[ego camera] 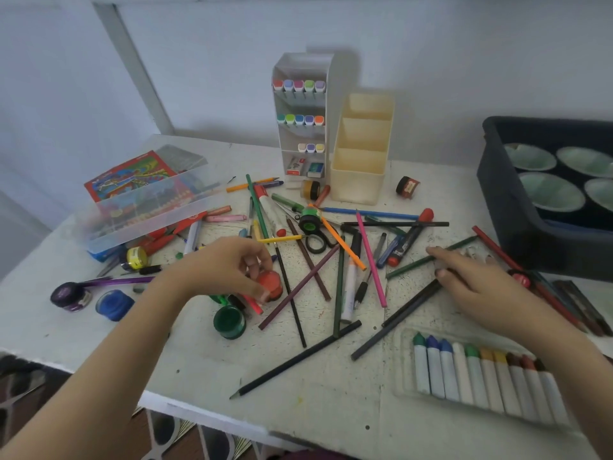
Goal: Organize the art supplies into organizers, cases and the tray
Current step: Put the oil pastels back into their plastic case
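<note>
Red pot sat centre frame among crossed pencils, pinched by the left hand. Lifting it straight up would probably keep the pencils from scattering. Right of centre, the right hand lay flat, fingers straight, on a green pencil.

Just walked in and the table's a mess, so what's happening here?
A person is sorting art supplies. Their left hand grips a red paint pot among scattered pencils, while the right hand rests on pencils near the dark tray. The cream organizer looks empty; most supplies lie loose on the table.
</note>
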